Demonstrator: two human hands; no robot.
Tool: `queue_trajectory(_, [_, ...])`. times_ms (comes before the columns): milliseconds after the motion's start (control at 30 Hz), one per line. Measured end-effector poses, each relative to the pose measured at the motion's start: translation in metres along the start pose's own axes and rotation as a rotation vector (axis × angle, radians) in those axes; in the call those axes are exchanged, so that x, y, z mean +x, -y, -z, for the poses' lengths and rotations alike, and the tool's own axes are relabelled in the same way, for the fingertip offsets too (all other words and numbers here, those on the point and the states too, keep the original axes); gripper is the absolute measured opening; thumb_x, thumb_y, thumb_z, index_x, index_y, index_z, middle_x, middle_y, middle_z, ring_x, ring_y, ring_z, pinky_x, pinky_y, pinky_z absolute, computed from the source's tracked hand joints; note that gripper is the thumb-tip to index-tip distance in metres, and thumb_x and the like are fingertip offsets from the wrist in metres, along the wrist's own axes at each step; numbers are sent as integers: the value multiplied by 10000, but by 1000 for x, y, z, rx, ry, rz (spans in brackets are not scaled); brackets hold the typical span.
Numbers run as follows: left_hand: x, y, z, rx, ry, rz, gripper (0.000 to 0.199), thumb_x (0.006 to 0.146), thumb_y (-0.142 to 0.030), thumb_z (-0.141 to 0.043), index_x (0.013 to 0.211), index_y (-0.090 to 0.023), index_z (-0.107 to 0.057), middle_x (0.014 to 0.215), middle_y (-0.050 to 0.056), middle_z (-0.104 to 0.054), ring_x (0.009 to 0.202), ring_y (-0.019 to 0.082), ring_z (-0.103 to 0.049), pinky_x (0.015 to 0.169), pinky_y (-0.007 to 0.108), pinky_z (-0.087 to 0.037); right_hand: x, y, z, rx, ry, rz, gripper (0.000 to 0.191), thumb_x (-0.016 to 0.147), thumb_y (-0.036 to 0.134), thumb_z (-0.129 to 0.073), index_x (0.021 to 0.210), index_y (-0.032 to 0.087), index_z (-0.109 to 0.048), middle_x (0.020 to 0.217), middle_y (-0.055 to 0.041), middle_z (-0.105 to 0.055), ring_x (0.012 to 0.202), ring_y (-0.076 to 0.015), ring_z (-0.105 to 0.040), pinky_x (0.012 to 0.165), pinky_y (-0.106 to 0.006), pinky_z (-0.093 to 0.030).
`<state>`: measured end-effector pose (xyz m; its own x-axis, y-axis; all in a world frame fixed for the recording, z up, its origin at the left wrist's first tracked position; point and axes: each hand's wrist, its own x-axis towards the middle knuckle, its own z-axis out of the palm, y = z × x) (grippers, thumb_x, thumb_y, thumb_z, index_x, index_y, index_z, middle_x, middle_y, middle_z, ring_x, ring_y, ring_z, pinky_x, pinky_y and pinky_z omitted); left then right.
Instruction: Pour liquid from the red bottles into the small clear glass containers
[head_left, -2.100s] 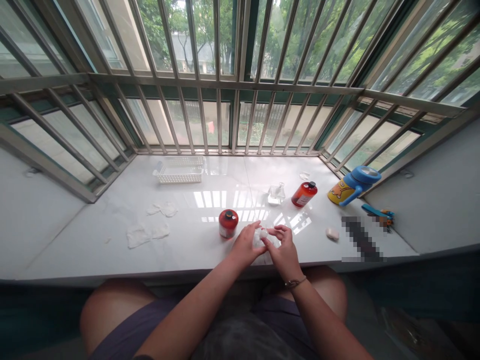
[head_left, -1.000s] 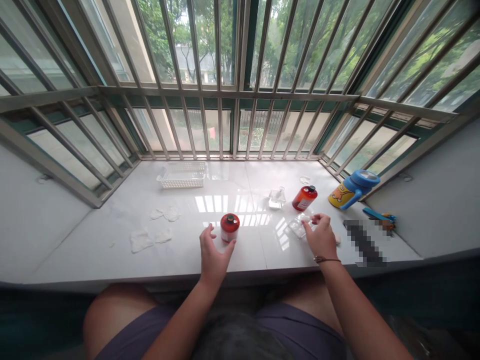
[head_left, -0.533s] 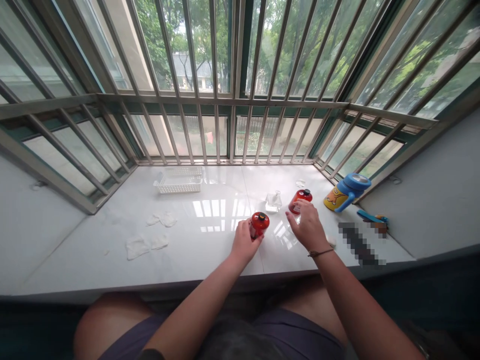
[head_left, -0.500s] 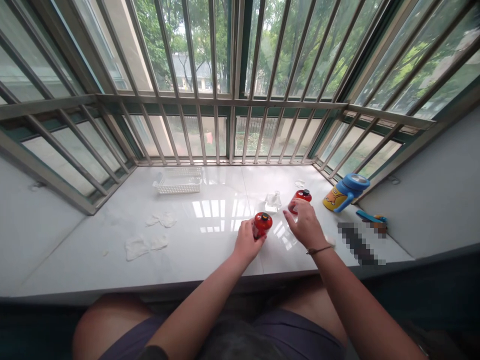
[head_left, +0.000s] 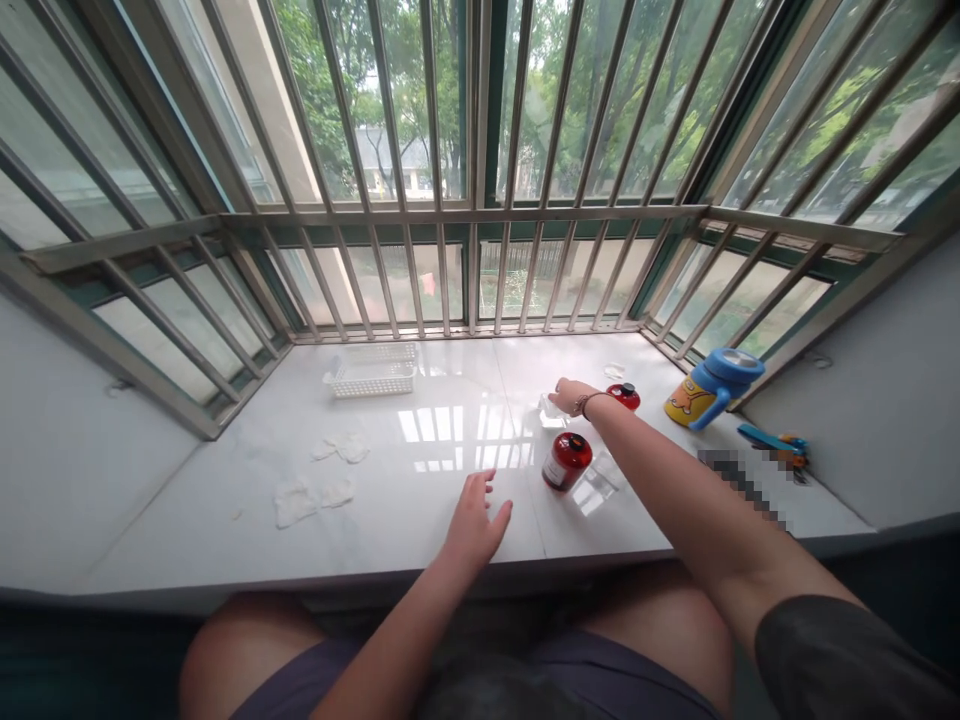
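Observation:
A red bottle with a black top [head_left: 568, 462] stands on the white sill [head_left: 420, 520], apart from both hands. To its left is my left hand [head_left: 477, 520], fingers spread, holding nothing. My right hand [head_left: 571, 394] reaches over the clear glass bottle [head_left: 553, 414] with its fingers bent down at the top of it. Fingertips on that bottle are partly hidden by the hand. A second red bottle [head_left: 624, 396] stands behind my right forearm, partly covered by it.
A white plastic basket [head_left: 373, 372] sits at the back left. Crumpled tissues [head_left: 296, 503] lie at the left. On the right are a blue and yellow cup [head_left: 712, 388], blue-handled tools [head_left: 772, 443] and a blurred dark item. Window bars rise behind the sill.
My left hand has let go of the near red bottle and moved left. My right hand has left the far red bottle and reached left to the clear bottle. The view has shifted slightly.

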<state>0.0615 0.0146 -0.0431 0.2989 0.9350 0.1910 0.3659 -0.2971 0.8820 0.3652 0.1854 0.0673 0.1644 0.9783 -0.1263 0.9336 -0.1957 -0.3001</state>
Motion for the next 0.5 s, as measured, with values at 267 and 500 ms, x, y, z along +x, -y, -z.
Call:
queue_trajectory(267, [50, 18, 53, 159, -175, -60, 629, 920, -417, -764, 1460, -227, -502, 1447, 157, -591, 1375, 349, -605, 1161, 590, -517, -6, 73, -24, 65, 265, 301, 403, 1052, 503, -676, 1329, 209, -677, 1278, -94, -726, 1057, -222, -727, 955, -434, -616])
queue_trajectory(500, [85, 28, 78, 223, -178, 24, 929, 783, -487, -905, 1543, -242, -430, 1645, 180, -459, 1576, 417, -402, 1279, 602, -376, 8, 49, 29, 14, 144, 263, 554, 998, 580, -684, 1457, 271, -639, 1361, -138, -741, 1194, -307, -713, 1022, -428, -551])
